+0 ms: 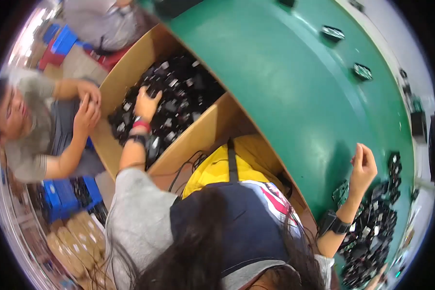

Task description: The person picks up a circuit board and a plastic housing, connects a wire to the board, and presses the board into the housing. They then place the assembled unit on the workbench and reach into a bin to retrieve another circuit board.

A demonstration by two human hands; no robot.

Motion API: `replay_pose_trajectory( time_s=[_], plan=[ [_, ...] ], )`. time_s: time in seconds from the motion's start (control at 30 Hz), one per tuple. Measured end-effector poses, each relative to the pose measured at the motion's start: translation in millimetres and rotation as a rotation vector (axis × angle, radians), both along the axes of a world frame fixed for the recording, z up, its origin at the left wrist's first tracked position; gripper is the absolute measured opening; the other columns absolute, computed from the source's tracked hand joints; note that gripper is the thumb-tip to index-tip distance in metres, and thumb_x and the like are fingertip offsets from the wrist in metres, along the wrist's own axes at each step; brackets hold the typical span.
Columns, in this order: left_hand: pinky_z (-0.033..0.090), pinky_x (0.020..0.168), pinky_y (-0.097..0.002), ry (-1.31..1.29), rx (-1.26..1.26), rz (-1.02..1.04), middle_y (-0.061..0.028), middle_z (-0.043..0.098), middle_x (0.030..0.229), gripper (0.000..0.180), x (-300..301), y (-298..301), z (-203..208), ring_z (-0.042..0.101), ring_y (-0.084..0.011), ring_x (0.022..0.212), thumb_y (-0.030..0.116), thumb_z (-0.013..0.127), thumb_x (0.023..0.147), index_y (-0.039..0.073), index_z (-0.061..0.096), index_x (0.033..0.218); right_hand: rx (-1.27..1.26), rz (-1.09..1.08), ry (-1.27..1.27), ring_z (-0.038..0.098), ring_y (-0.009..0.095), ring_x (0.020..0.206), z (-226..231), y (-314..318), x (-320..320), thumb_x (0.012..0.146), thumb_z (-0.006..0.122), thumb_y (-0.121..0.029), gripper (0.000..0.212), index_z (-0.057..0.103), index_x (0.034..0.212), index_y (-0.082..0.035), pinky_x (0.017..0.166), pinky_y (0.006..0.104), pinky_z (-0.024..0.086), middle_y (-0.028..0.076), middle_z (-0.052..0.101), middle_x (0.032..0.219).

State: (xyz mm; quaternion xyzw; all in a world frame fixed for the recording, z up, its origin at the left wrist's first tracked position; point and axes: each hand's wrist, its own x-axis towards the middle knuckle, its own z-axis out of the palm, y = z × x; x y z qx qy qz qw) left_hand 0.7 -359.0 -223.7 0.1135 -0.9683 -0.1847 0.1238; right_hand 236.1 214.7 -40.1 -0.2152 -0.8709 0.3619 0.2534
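My left hand [146, 104] reaches down into a cardboard box, just over a heap of small black plastic parts [176, 92]. Its thumb and fingers are apart, and I see nothing gripped between them. Raised above the green tabletop [270, 72], my right hand [364, 166] has its fingers curled and pressed together. Whether anything small is inside them is hidden. Below that forearm lies a pile of black devices [367, 241], some with green boards showing.
A cardboard divider [193, 135] splits the box. Two devices with green boards [332, 33] [362, 72] lie farther along the table. At left sits another person [38, 125] with hands near the box wall. Blue bins [65, 195] and brown packages [79, 237] stand behind.
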Motion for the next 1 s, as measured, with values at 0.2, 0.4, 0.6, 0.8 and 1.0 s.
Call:
replay_pose_trajectory(
  time_s=[0.2, 0.4, 0.6, 0.8, 1.0],
  plan=[
    [0.047, 0.095, -0.041, -0.437, -0.053, -0.311, -0.0264, 0.061, 0.118, 0.081, -3, -44, 66, 0.06, -0.0354, 0.11, 0.031, 0.081, 0.066, -0.003, 0.048, 0.131, 0.133, 0.078, 0.041, 0.05, 0.007, 0.06, 4, -15, -17, 0.089, 0.066, -0.011, 0.013, 0.068, 0.09, 0.001, 0.054, 0.0221, 0.041, 0.003, 0.062, 0.07],
    [0.047, 0.092, -0.0356, 0.031, -0.031, -0.894, -0.0164, 0.064, 0.114, 0.05, -25, 169, 274, 0.061, -0.0306, 0.106, 0.009, 0.071, 0.078, 0.0, 0.056, 0.125, 0.125, 0.068, 0.286, 0.059, 0.013, 0.059, 23, -29, -7, 0.084, 0.069, -0.006, 0.007, 0.069, 0.089, -0.001, 0.053, 0.0265, 0.046, 0.007, 0.067, 0.074],
    [0.051, 0.086, -0.0394, 0.394, 0.016, -1.96, -0.0133, 0.064, 0.107, 0.03, 38, 449, 271, 0.061, -0.032, 0.1, 0.001, 0.061, 0.081, 0.008, 0.062, 0.111, 0.663, -0.097, 0.74, 0.064, 0.019, 0.06, 41, -4, 26, 0.088, 0.063, -0.007, 0.01, 0.066, 0.088, 0.003, 0.058, 0.0296, 0.054, 0.011, 0.069, 0.074],
    [0.049, 0.086, -0.0381, 0.053, 0.212, -2.5, -0.0053, 0.056, 0.121, 0.029, 115, 551, 208, 0.055, -0.0289, 0.104, 0.011, 0.068, 0.081, 0.012, 0.062, 0.109, 0.531, -0.299, 1.184, 0.052, 0.011, 0.047, 64, 34, 58, 0.096, 0.055, -0.017, 0.029, 0.059, 0.1, 0.011, 0.044, 0.0215, 0.043, 0.012, 0.06, 0.065],
    [0.047, 0.089, -0.0403, 0.067, 0.175, -2.559, -0.0081, 0.057, 0.119, 0.02, 119, 576, 176, 0.054, -0.0301, 0.103, 0.019, 0.07, 0.08, 0.008, 0.062, 0.095, 0.66, -0.362, 0.944, 0.04, 0.012, 0.043, 56, 34, 48, 0.099, 0.046, -0.016, 0.025, 0.054, 0.097, 0.007, 0.038, 0.0238, 0.035, 0.005, 0.045, 0.052]
  ],
)
